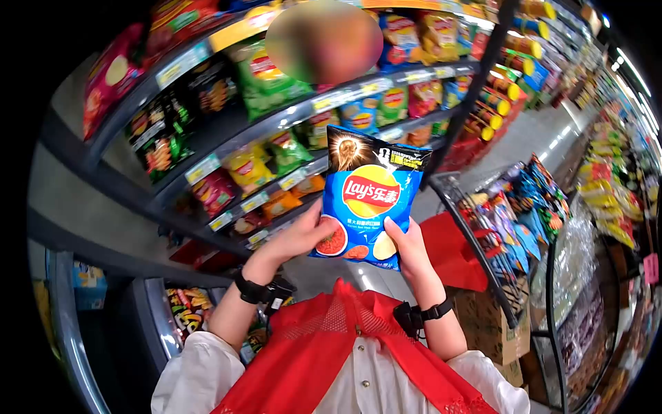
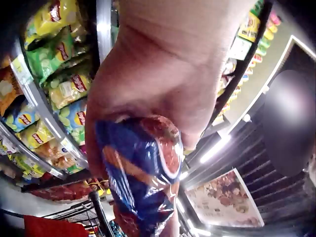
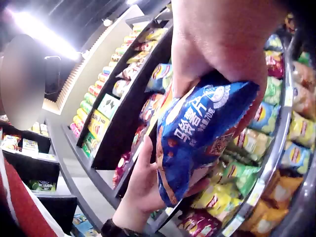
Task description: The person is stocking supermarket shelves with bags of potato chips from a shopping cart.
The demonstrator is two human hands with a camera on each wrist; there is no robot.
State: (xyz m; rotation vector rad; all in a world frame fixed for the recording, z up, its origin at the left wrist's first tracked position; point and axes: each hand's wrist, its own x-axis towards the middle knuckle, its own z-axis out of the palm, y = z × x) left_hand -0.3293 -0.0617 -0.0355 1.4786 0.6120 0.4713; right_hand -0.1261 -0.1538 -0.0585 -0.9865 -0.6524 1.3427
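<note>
A blue bag of Lay's potato chips [image 1: 369, 183] is held upright in front of the chest, its printed front toward the head camera. My left hand [image 1: 303, 231] grips the bag's lower left side, thumb on the front over the picture of red sauce. On the lower right side, my right hand [image 1: 412, 247] grips it too, thumb on the front and the other fingers behind. The left wrist view shows the bag [image 2: 143, 168] creased below the palm. In the right wrist view, its bottom end with white lettering [image 3: 197, 118] lies against the right palm.
Curved shelves [image 1: 303, 110] of chip bags stand ahead and to the left. A black-framed rack [image 1: 476, 248] with hanging snack packets is on the right, above cardboard boxes [image 1: 489, 321]. Tiled floor [image 1: 545, 134] runs back between the shelves. A red cloth [image 1: 331, 345] hangs over the person's front.
</note>
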